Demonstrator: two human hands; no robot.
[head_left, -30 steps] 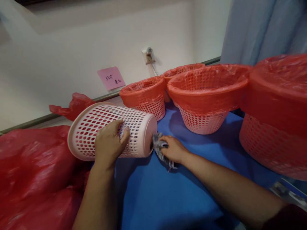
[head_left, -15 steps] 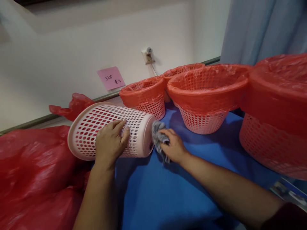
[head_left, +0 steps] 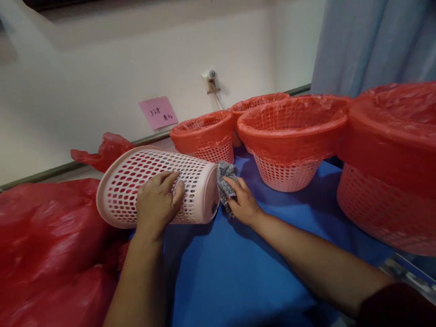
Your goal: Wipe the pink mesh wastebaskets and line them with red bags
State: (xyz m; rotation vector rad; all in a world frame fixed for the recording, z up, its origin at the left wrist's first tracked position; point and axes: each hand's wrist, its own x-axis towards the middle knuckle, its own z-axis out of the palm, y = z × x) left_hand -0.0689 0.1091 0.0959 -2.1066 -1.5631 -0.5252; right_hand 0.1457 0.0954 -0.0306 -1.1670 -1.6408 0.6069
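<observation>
A pale pink perforated plastic wastebasket (head_left: 192,179) lies on its side on a blue surface (head_left: 218,277), its wide rim to the left and its base to the right. My left hand (head_left: 160,197) rests over its side and holds it, fingers bent against the holes and thumb apart. In my right hand (head_left: 243,200) a crumpled grey cloth (head_left: 225,175) is pinched and pressed to the upper part of the wastebasket's base. A small dark mark shows low on that base. The fingertips beneath the cloth are partly hidden.
Red-lined wastebaskets (head_left: 293,131) stand upright behind and to the right, one large one (head_left: 388,200) close by my right arm. Red plastic bags (head_left: 47,245) heap up at left. A pink note (head_left: 158,112) and a socket with a plug (head_left: 211,81) are on the wall.
My right hand and the cloth have moved slightly up along the wastebasket's base, baring its lower part. The wastebasket and my left hand stay nearly in place.
</observation>
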